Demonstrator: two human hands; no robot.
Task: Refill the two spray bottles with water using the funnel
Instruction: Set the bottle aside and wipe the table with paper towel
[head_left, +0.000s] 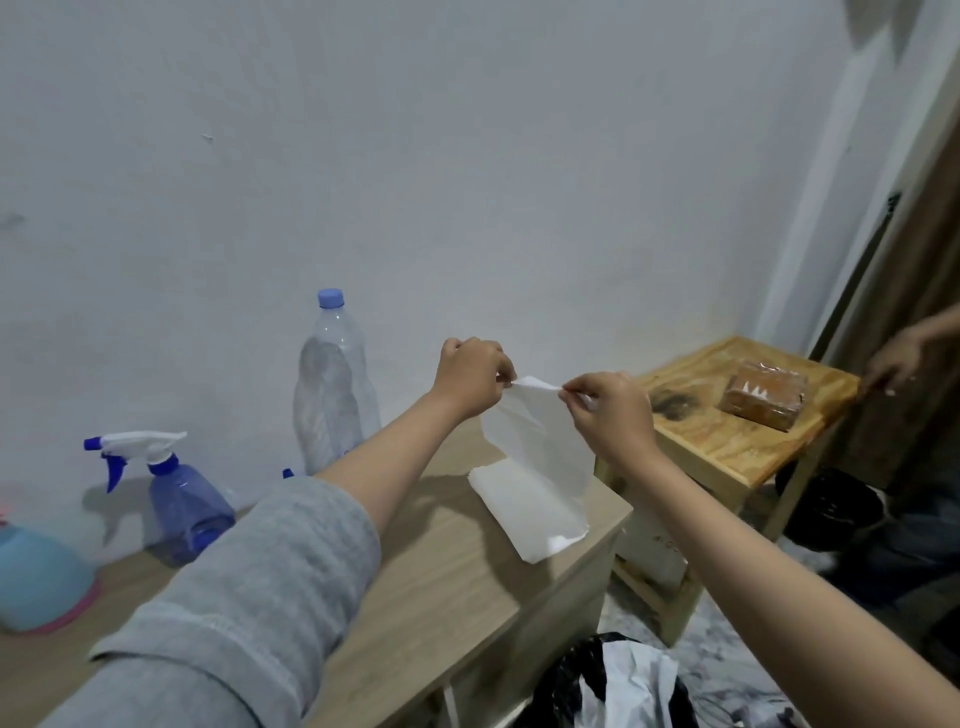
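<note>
Over the right end of the light wooden table (457, 587), my left hand (470, 376) and my right hand (610, 410) each pinch the top edge of a white paper tissue (540, 447). Its lower part trails onto the tabletop. A blue spray bottle (182, 499) with a white and blue trigger head stands at the left by the wall. A blue tip (287, 473) shows behind my left forearm; I cannot tell what it is. A tall clear water bottle (332, 395) with a blue cap stands behind my forearm. No funnel is in sight.
A light blue bowl-shaped thing with a pink rim (41, 577) lies at the far left edge. To the right stands a lower plywood table (727, 441) holding a brown tissue pack (766, 395), with another person's hand (898, 364) at its edge. A black and white bag (618, 686) sits on the floor.
</note>
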